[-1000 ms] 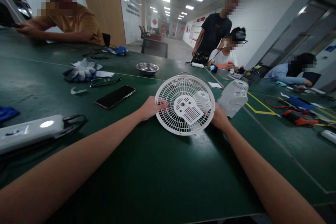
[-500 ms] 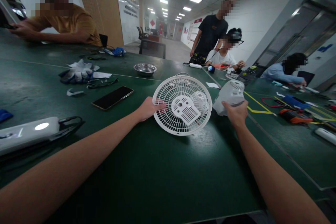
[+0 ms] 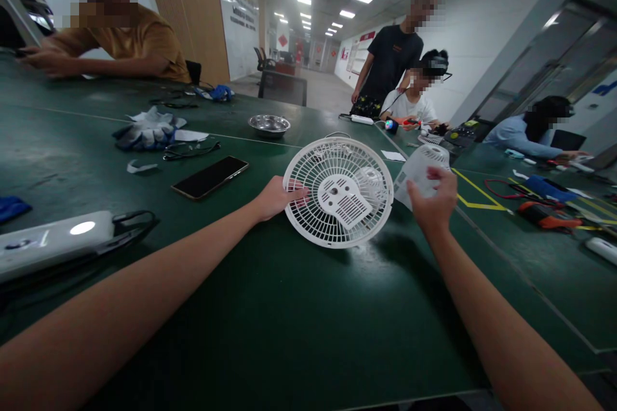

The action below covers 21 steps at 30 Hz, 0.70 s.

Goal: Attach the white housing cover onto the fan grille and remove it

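Note:
A round white fan grille (image 3: 337, 191) stands tilted on the green table (image 3: 289, 321), with the motor part behind its centre. My left hand (image 3: 274, 198) is closed on the grille's left rim. My right hand (image 3: 432, 201) is wrapped round a white vented fan housing (image 3: 424, 167), just right of the grille and lifted a little off the table.
A black phone (image 3: 211, 176), grey gloves (image 3: 147, 131), a steel bowl (image 3: 269, 123) and a white power bank with a cable (image 3: 58, 241) lie to the left. Tools and cables (image 3: 549, 205) lie at the right. Other people sit and stand along the far edges.
My right hand left the grille's right rim, reached to the white housing and took hold of it, raising it slightly. My left hand stayed on the rim.

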Tool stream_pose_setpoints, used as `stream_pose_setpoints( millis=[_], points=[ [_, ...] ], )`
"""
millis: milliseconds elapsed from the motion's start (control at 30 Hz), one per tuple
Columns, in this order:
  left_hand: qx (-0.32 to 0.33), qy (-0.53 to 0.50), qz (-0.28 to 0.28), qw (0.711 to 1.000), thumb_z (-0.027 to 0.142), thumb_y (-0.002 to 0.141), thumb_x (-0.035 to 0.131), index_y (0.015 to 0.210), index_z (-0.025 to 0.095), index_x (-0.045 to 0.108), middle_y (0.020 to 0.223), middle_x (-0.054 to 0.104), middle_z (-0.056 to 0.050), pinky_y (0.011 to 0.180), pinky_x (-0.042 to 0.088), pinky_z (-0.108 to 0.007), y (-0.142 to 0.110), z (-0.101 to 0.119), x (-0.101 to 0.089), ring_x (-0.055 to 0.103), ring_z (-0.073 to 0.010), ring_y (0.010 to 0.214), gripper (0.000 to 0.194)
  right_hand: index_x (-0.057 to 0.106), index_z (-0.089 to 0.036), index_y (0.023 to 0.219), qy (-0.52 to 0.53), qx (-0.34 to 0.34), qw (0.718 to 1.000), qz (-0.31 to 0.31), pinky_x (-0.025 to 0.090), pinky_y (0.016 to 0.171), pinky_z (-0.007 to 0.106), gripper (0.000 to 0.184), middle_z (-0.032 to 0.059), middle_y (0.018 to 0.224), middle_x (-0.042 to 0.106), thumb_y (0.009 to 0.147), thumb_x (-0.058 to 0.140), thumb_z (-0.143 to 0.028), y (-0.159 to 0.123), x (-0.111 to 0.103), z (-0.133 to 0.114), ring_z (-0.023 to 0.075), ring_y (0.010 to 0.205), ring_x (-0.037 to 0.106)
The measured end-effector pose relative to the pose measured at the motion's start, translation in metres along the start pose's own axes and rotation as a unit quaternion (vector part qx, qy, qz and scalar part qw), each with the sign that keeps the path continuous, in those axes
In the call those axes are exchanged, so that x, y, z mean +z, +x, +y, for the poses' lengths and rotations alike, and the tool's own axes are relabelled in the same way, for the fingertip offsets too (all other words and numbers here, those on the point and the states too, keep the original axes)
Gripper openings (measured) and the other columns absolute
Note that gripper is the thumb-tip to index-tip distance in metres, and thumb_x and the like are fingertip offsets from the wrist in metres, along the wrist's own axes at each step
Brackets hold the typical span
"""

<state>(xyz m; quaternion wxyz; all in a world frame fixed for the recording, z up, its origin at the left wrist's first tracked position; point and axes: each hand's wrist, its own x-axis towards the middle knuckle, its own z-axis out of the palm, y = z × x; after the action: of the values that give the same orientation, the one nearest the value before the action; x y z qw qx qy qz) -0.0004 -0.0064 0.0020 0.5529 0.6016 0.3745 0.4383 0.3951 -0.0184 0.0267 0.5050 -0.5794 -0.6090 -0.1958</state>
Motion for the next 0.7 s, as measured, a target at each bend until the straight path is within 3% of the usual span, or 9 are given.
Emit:
stream_pose_setpoints(
  millis=[100, 167, 300, 367, 433, 533, 600, 633, 700],
  points=[
    [0.003, -0.004, 0.005, 1.000, 0.026, 0.085, 0.082, 0.091, 0.016, 0.078, 0.088, 0.079, -0.008, 0.084, 0.062, -0.043, 0.001, -0.002, -0.001, 0.075, -0.0224, 0.080, 0.012, 0.062, -0.020, 0.131, 0.043, 0.010, 0.990, -0.136, 0.053, 0.098, 0.054, 0.058, 0.0154, 0.124, 0.065, 0.083, 0.071, -0.050, -0.013, 0.013, -0.028, 0.0329, 0.110, 0.062],
    [0.004, -0.007, 0.003, 1.000, 0.026, 0.086, 0.081, 0.091, 0.016, 0.078, 0.090, 0.079, -0.009, 0.084, 0.062, -0.043, 0.001, -0.003, -0.001, 0.075, -0.0225, 0.082, 0.012, 0.066, -0.019, 0.126, 0.056, 0.021, 0.981, -0.184, 0.051, 0.102, 0.057, 0.053, 0.0170, 0.122, 0.067, 0.084, 0.069, -0.051, -0.019, 0.020, -0.038, 0.0346, 0.113, 0.061],
    [0.011, -0.020, 0.012, 1.000, 0.026, 0.085, 0.083, 0.089, 0.016, 0.078, 0.088, 0.079, -0.008, 0.083, 0.063, -0.043, 0.000, -0.003, 0.002, 0.076, -0.0226, 0.081, 0.012, 0.071, -0.020, 0.113, 0.119, 0.070, 0.980, -0.144, 0.054, 0.097, 0.053, 0.042, 0.0148, 0.115, 0.070, 0.085, 0.070, -0.051, -0.022, 0.021, -0.047, 0.0319, 0.106, 0.063],
    [0.016, -0.029, 0.030, 0.999, 0.025, 0.084, 0.083, 0.086, 0.016, 0.078, 0.083, 0.079, -0.007, 0.082, 0.064, -0.044, 0.000, -0.003, 0.004, 0.076, -0.0224, 0.078, 0.010, 0.071, -0.021, 0.106, 0.209, 0.138, 0.956, -0.153, 0.056, 0.090, 0.050, 0.039, 0.0102, 0.103, 0.073, 0.085, 0.070, -0.054, -0.023, 0.018, -0.054, 0.0288, 0.096, 0.066],
    [0.027, -0.041, 0.058, 0.997, 0.026, 0.082, 0.085, 0.084, 0.017, 0.078, 0.080, 0.078, -0.006, 0.082, 0.064, -0.045, -0.001, -0.003, 0.005, 0.076, -0.0228, 0.077, 0.012, 0.070, -0.023, 0.101, 0.333, 0.226, 0.885, -0.236, 0.058, 0.087, 0.049, 0.039, 0.0067, 0.093, 0.075, 0.087, 0.068, -0.060, -0.028, 0.016, -0.069, 0.0277, 0.092, 0.068],
    [0.068, -0.048, 0.086, 0.993, 0.034, 0.082, 0.086, 0.088, 0.017, 0.078, 0.084, 0.080, -0.007, 0.083, 0.064, -0.046, -0.002, -0.005, 0.003, 0.076, -0.0247, 0.080, 0.020, 0.070, -0.027, 0.108, 0.478, 0.339, 0.701, -0.406, 0.060, 0.088, 0.051, 0.043, 0.0059, 0.098, 0.077, 0.090, 0.063, -0.066, -0.041, 0.013, -0.098, 0.0294, 0.098, 0.073],
    [0.095, -0.022, 0.084, 0.992, 0.039, 0.085, 0.085, 0.092, 0.018, 0.079, 0.088, 0.080, -0.008, 0.083, 0.064, -0.044, -0.002, -0.007, 0.000, 0.076, -0.0249, 0.083, 0.023, 0.069, -0.029, 0.114, 0.519, 0.372, 0.618, -0.459, 0.060, 0.090, 0.054, 0.045, 0.0065, 0.106, 0.078, 0.092, 0.059, -0.067, -0.049, 0.013, -0.114, 0.0305, 0.104, 0.073],
    [0.105, -0.001, 0.083, 0.991, 0.039, 0.086, 0.083, 0.093, 0.018, 0.080, 0.089, 0.080, -0.008, 0.083, 0.063, -0.043, -0.001, -0.007, -0.002, 0.076, -0.0245, 0.083, 0.023, 0.068, -0.030, 0.116, 0.534, 0.375, 0.602, -0.460, 0.060, 0.092, 0.055, 0.044, 0.0063, 0.109, 0.078, 0.093, 0.059, -0.067, -0.052, 0.013, -0.120, 0.0306, 0.107, 0.073],
    [0.112, 0.039, 0.083, 0.989, 0.040, 0.088, 0.081, 0.094, 0.019, 0.080, 0.091, 0.080, -0.008, 0.083, 0.062, -0.041, 0.002, -0.009, -0.004, 0.075, -0.0236, 0.084, 0.021, 0.066, -0.031, 0.117, 0.554, 0.356, 0.619, -0.428, 0.060, 0.095, 0.055, 0.042, 0.0053, 0.113, 0.078, 0.094, 0.059, -0.065, -0.056, 0.016, -0.126, 0.0302, 0.111, 0.072]
  ],
)
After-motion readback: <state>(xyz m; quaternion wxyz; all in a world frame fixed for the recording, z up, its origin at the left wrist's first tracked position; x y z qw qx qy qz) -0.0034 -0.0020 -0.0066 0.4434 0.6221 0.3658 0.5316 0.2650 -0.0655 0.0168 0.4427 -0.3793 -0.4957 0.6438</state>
